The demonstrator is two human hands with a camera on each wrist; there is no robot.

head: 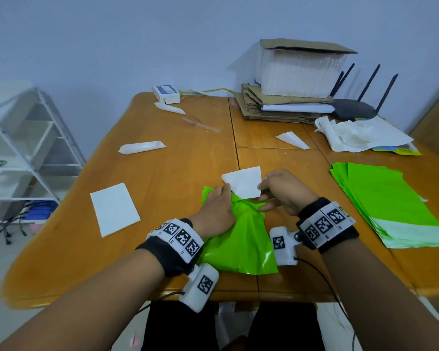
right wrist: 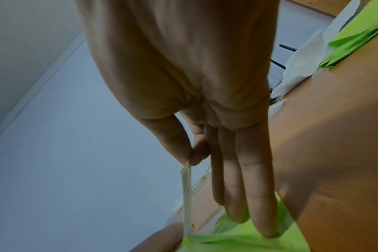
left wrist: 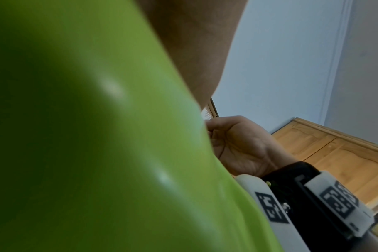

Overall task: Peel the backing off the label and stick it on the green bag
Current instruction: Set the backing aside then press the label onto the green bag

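The label (head: 244,183), a white sheet, is held off the table between both hands, directly over the far, crumpled end of the green bag (head: 238,239). The right hand (head: 284,191) pinches the label's right edge between thumb and index fingertip; the right wrist view shows that pinch closed on the thin white edge (right wrist: 187,191), while the other 3 fingers (right wrist: 257,187) reach straight down and touch the green bag below. The left hand (head: 214,211) holds the label's left corner with curled fingers, and its heel lies on the bag, pinning it to the wooden table (head: 162,173). The left wrist view is nearly filled by blurred green plastic, so the left fingertips cannot be checked there.

From both grips the bag lies below and toward the person, its long axis running from the hands back to the table's near edge. The label spans the gap between the 2 pinches, crosswise to that axis. Whether the backing has separated cannot be told. The hands appear equally close to the bag; judging by the pinch, the right seems better placed to peel or lay the sheet down while the left anchors.
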